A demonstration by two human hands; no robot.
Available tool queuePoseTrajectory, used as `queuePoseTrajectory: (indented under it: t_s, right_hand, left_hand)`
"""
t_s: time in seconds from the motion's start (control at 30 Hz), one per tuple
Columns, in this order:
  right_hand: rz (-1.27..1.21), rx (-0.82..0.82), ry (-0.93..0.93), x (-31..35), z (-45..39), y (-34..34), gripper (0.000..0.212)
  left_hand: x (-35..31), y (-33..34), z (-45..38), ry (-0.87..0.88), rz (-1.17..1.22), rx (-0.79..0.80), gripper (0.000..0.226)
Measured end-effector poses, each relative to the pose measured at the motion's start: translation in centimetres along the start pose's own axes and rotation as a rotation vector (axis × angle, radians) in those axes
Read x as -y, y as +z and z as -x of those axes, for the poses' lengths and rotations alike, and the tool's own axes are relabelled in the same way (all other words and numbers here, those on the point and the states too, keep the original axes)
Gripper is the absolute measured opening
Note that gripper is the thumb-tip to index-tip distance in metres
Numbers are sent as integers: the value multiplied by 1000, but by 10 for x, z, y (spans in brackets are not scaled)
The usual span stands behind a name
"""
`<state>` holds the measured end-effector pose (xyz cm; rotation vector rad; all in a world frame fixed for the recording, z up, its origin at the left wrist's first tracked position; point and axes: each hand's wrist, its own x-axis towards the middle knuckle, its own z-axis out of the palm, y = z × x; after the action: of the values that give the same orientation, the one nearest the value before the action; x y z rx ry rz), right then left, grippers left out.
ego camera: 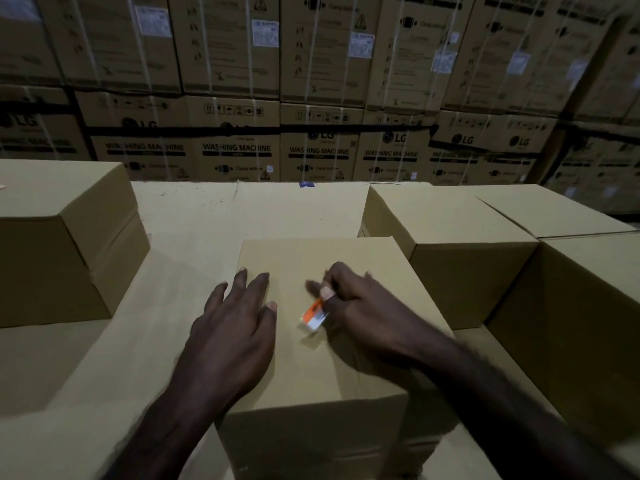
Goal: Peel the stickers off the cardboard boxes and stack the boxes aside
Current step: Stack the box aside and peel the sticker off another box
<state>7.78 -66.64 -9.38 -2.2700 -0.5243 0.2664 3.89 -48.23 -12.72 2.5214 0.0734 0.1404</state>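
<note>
Pinching the orange-and-white sticker [313, 315] between thumb and fingers, the right hand [356, 306] lifts it off the middle box [332, 362]; the left hand [235, 323] lies spread flat on its top, probably to steady it.

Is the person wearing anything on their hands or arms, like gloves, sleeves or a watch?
No. The left hand and right hand are bare, with no gloves, rings or watch visible. Both forearms are uncovered as far as the picture shows; no sleeve edge comes into view. Fingernails are short.
</note>
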Motion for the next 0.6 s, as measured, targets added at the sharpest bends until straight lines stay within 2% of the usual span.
queuePoseTrajectory:
  t_s: [0.1,0.27,0.33,0.43,0.47,0.53,0.6]
  right_hand:
    - [-22,51,-27,-1,4,1,15]
    - [-96,-122,69,-15,0,-21,13]
    - [-62,-81,74,-6,3,-19,13]
    - [-164,56,3,7,16,-7,11]
    - [-184,57,-19,8,21,-6,10]
    - [-174,-55,-77,3,29,-11,8]
    - [-198,-259,-109,-7,42,-23,9]
  left_hand:
    - [-1,-1,0,1,-4,-3,52]
    - [-3,-3,2,6,-26,4,53]
    - [-3,-3,2,10,-65,12,54]
    - [-5,-5,1,27,-116,23,56]
    - [-6,-6,1,35,-140,20,57]
    - [-13,-8,2,62,-185,13,57]
    - [-22,-11,5,117,-204,10,58]
